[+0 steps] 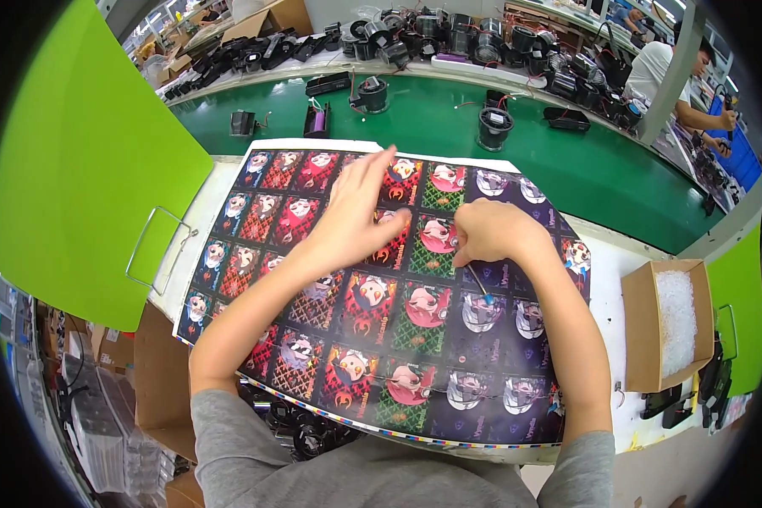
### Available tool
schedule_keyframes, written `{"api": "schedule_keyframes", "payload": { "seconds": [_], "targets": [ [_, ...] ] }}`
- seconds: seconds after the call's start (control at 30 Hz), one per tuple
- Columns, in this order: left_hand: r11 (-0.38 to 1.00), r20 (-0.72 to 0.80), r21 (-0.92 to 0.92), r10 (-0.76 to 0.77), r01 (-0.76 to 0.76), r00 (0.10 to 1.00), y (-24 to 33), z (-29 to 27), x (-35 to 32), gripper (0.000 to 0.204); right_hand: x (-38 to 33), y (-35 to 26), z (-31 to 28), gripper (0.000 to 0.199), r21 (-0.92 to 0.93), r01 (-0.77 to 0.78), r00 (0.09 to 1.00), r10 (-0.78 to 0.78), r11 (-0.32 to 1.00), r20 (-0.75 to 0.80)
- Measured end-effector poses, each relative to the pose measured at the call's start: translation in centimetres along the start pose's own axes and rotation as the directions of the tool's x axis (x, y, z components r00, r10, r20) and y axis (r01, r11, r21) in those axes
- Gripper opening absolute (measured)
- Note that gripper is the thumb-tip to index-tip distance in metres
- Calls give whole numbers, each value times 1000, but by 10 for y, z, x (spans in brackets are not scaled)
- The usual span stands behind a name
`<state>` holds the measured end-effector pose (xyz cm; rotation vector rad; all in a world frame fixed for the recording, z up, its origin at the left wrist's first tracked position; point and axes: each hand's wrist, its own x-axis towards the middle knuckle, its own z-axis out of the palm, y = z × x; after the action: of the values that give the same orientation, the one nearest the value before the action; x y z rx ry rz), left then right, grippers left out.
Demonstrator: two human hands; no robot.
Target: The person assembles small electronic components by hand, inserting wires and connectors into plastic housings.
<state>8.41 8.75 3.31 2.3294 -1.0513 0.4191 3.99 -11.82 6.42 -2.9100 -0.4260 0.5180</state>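
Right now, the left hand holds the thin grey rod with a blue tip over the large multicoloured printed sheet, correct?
No, wrong hand: the head view shows the right hand holding the thin grey blue-tipped rod over the large multicoloured printed sheet.

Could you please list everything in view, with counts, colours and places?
Large flat printed sheet: one, multicoloured, centre
Thin blue-tipped rod: one, grey, in right hand
Smooth worktop: one, green, beyond sheet
Cylindrical plastic devices: many, black, upper middle
Battery-like cylinder: one, purple, worktop's left
Large smooth panels: two, green, left and right
Open cardboard box with translucent pieces: one, brown, right
Plastic bin: one, blue, upper right
Co-worker: one, white shirt, upper right
Fabric sleeves: two, grey, bottom
Left hand: one, bare, spread over sheet
Right hand: one, bare, closed on rod
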Motion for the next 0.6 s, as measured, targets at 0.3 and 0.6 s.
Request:
{"api": "schedule_keyframes", "payload": {
  "seconds": [0.3,0.6],
  "targets": [
    [911,19,311,-290,270,957,5,-73,-85,52,2,6,0,20,136,-5,995,-9,991,97],
    [127,-395,533,-837,837,378,-53,-115,-219,66,3,-1,5,16,95,93,988,-103,991,112]
  ]
}}
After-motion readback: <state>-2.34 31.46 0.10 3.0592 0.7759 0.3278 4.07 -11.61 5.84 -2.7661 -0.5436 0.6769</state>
